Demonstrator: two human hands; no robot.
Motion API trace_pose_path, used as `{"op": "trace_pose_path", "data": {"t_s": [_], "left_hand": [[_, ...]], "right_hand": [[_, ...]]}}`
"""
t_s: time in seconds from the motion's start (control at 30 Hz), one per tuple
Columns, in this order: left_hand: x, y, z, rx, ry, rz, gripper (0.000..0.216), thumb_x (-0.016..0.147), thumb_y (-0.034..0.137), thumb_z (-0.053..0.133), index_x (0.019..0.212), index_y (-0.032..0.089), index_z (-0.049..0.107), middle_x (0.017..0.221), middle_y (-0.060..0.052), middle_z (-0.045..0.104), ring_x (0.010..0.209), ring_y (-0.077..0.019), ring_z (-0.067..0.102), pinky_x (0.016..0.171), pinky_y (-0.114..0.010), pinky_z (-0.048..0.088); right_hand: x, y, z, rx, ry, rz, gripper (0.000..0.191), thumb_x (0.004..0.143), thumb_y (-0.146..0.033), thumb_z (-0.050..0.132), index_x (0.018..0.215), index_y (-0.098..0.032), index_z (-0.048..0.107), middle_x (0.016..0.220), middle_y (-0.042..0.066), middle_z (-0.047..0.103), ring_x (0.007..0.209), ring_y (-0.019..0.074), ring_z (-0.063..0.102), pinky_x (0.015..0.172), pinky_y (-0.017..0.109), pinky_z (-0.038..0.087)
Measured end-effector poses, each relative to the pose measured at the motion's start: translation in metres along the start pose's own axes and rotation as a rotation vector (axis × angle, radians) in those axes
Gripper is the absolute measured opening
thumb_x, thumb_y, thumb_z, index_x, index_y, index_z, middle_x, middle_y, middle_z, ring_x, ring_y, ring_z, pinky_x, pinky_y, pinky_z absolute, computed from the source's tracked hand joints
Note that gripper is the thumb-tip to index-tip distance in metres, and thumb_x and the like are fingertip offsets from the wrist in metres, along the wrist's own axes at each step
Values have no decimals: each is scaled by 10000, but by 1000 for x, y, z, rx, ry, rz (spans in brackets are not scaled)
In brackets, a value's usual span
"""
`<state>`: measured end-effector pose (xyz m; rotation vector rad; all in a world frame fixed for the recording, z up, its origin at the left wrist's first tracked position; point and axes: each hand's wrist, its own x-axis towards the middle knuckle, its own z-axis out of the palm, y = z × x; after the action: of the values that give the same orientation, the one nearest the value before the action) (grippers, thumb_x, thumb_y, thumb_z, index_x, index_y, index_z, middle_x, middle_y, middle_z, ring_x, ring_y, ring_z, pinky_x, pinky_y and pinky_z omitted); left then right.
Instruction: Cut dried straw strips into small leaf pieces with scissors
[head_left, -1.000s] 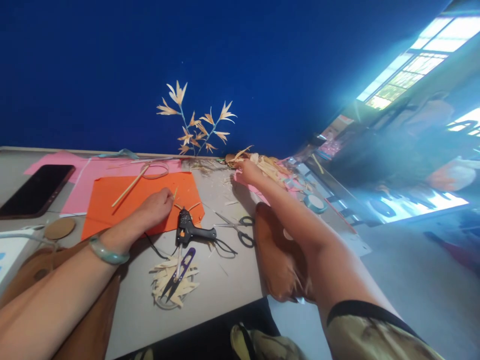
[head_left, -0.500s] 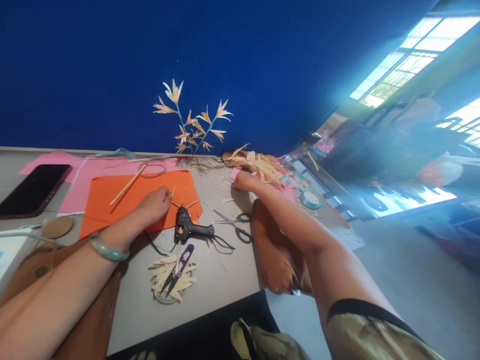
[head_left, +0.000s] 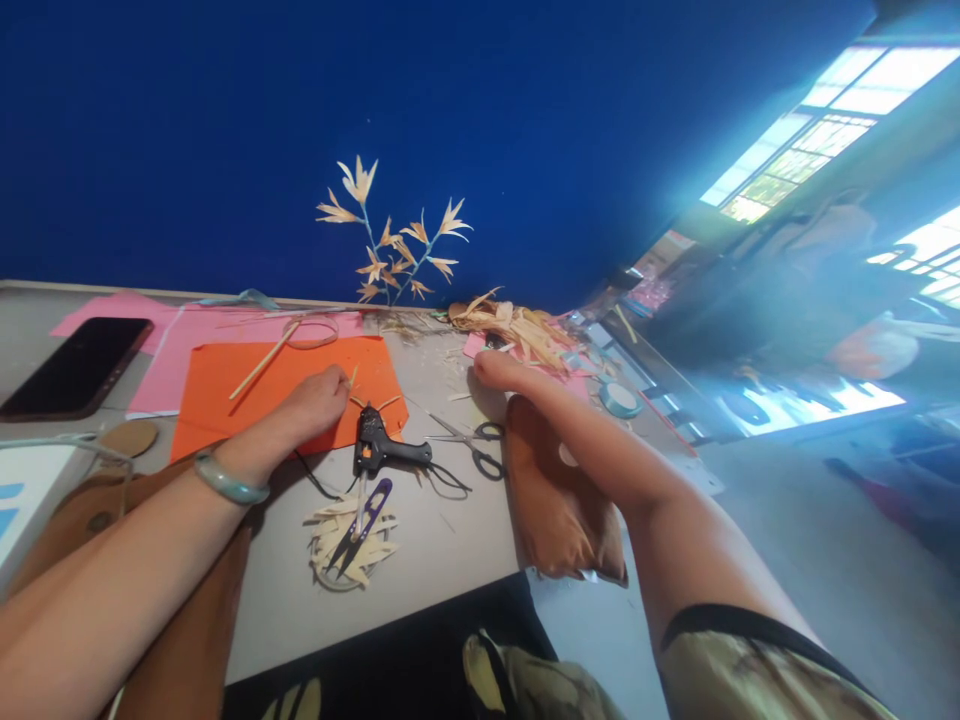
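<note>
My left hand is closed above the orange sheet, pinching a thin pale strip whose tip sticks up past the fingers. Just to its right lies a black glue gun, nozzle pointing away from me. My right hand is closed at the near edge of a heap of dried husks on pink paper. Its fingers are turned away, so whatever they hold is hidden. Scissors lie below that hand. Purple thread snips rest on pale husk pieces nearer me.
A branch with husk flowers stands before the blue panel. At left are a phone, pink paper and a cardboard disc. A brown bag sits under my right forearm, near a tape roll.
My view has shifted a little, so the table things sit slightly farther right. Both hands stay in nearly the same places, still closed.
</note>
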<state>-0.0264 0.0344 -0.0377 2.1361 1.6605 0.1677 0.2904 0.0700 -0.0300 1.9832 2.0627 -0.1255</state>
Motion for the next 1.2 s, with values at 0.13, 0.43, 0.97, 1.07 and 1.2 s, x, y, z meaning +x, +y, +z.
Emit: {"op": "trace_pose_path", "data": {"t_s": [0.13, 0.43, 0.97, 1.07, 1.2], "left_hand": [[1, -1, 0, 14, -7, -4, 311, 896, 266, 295, 1014, 151, 560, 963, -138, 676, 896, -260, 631, 686, -316, 427], [1, 0, -2, 32, -25, -4, 295, 883, 245, 320, 1023, 154, 563, 968, -131, 679, 905, -257, 634, 689, -309, 434], [0, 1, -1, 1, -20, -1, 295, 886, 249, 312, 1009, 155, 564, 987, -138, 673, 919, -266, 627, 706, -321, 425], [0, 1, -1, 13, -20, -4, 292, 885, 241, 315, 1007, 151, 565, 972, -138, 676, 905, -266, 630, 700, -322, 428], [0, 1, 0, 22, -9, -4, 293, 892, 253, 316, 1009, 150, 564, 973, -141, 676, 910, -269, 629, 697, -323, 427]], "right_hand": [[-22, 2, -18, 96, 23, -84, 202, 833, -135, 500, 909, -102, 684, 986, 141, 707, 866, 196, 631, 696, 228, 428], [-101, -49, -18, 595, -179, -381, 81, 719, -138, 567, 719, -156, 646, 660, -3, 676, 609, 106, 593, 585, 189, 426], [-115, -70, -5, 408, 12, -383, 99, 776, -213, 607, 787, -229, 704, 762, 5, 720, 647, 127, 610, 634, 228, 423], [-80, -38, -12, 326, 63, -190, 125, 762, -157, 604, 806, -185, 716, 810, 23, 732, 701, 131, 629, 654, 211, 420], [-43, -14, -9, 282, 60, -147, 121, 778, -175, 616, 817, -146, 727, 819, 44, 736, 723, 136, 633, 635, 196, 412]]}}
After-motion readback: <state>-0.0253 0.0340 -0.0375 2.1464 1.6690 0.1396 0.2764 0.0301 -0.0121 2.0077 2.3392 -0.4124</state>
